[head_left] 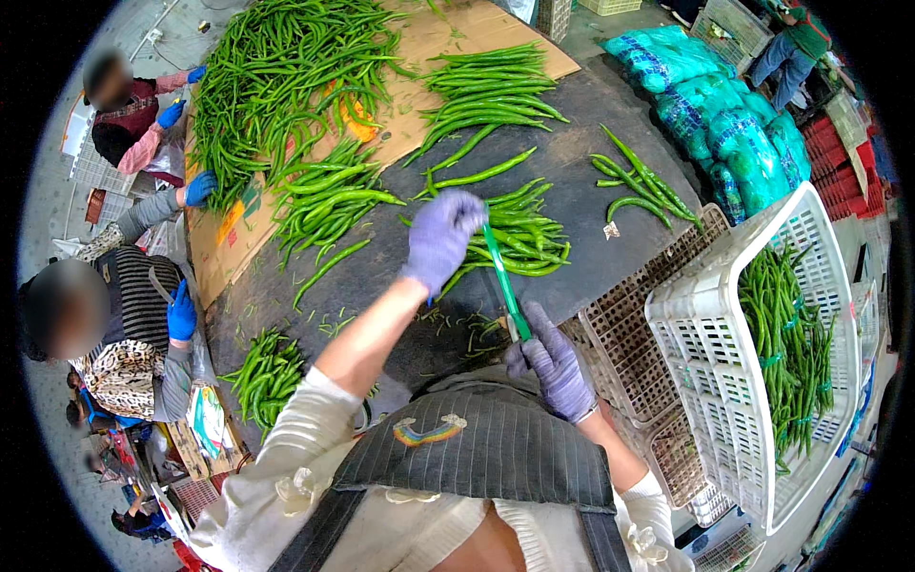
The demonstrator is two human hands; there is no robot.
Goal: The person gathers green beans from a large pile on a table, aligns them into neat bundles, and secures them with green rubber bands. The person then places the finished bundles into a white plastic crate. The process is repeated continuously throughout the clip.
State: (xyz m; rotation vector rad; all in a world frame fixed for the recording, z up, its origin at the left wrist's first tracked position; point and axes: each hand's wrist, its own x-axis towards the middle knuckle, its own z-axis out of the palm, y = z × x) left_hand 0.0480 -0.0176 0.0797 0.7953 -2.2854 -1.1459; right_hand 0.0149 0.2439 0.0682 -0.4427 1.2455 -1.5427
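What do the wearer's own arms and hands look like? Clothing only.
Left hand and right hand: light purple, close-fitting gloves ending around the wrists. Forearms bare below pushed-up cream sleeves with ribbed-looking cuffs; a cream bow-like trim sits on each sleeve. No cables visible.

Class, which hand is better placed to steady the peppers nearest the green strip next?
Probably the left hand: it is beside those peppers, at the upper end of the strip. The right hand is lower, near the apron and farther from them.
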